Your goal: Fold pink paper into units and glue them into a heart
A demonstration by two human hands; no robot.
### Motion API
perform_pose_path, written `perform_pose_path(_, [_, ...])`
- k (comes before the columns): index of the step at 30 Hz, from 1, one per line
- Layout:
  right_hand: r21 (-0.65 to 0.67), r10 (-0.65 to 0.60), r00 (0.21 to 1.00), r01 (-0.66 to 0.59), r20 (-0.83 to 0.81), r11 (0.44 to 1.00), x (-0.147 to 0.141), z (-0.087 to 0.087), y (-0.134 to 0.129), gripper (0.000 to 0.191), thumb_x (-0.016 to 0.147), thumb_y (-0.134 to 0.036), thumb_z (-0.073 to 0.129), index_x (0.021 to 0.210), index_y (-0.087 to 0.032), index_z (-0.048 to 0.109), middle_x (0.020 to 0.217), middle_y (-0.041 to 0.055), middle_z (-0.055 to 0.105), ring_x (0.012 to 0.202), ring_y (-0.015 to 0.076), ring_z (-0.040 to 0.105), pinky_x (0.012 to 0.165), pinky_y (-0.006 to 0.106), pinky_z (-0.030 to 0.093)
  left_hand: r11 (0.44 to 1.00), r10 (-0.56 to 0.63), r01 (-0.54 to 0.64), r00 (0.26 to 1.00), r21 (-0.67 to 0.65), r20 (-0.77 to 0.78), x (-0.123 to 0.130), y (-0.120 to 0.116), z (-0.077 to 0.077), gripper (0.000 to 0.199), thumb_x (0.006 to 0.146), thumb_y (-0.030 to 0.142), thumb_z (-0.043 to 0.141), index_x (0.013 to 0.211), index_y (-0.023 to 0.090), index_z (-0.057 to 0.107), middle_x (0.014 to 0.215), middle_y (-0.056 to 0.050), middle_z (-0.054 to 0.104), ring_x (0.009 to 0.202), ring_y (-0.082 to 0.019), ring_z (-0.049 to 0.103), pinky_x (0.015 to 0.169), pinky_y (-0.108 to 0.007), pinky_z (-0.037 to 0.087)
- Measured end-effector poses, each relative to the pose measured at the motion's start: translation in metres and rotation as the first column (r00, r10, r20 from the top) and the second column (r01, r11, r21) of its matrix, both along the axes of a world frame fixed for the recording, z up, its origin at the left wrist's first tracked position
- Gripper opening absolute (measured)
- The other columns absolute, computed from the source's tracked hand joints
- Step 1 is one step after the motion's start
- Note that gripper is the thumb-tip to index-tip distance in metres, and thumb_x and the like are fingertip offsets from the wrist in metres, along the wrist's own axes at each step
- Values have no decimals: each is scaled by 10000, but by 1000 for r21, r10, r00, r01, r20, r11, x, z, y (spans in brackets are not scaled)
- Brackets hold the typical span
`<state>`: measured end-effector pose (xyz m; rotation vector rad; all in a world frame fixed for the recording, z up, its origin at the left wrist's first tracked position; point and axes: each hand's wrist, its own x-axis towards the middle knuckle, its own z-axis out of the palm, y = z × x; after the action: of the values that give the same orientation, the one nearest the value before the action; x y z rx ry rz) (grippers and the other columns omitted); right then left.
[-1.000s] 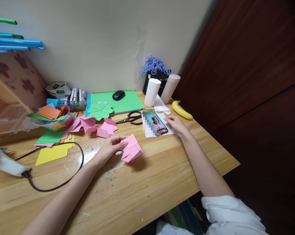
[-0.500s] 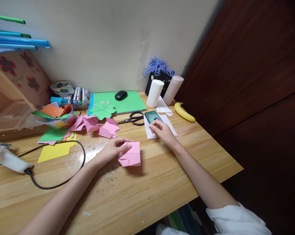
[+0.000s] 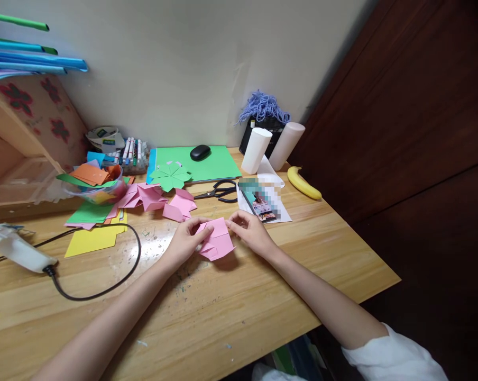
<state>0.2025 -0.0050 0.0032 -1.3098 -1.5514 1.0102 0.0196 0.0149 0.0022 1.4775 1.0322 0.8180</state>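
Observation:
My left hand pinches the left side of a folded pink paper, thumb on top, holding it a little above the desk. Flaps and creases show on the paper's lower left and right corners. At its upper right edge my right hand has thumb and forefinger closed on the paper; the fingertips are partly hidden. Just beyond the right hand a phone with a lit screen lies on white paper. Two more folded pink pieces rest beyond my left hand.
Black-handled scissors lie by the phone. Behind them are a green sheet with a mouse, and a cut green paper flower. A banana lies right. A corded glue gun is left, near a paper-filled bowl.
My right hand has left the phone and come down left to the pink paper's edge. The paper is tilted and slightly raised. The phone's screen shows a different picture.

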Motion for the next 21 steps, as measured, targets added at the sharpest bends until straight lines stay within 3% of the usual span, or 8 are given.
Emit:
perform_pose_path(17, [-69,0,1000,-1,-19,998,2,9,1,168,765,-317,527,694,-166,547,629,-22,514,543,93,436,528,225,352,1000,21,-21,1000,-13,-8,1,-2,0,305,723,364,569,905,122,605,858,-59,636,763,-174,575,654,-258,438])
perform_pose_path(21, [21,-137,989,136,57,990,25,12,11,184,735,-354,549,719,-171,565,698,1,559,628,120,487,586,242,385,999,12,-12,1000,-31,-14,2,-3,1,308,731,372,559,920,132,597,872,-58,633,779,-179,577,648,-262,442])
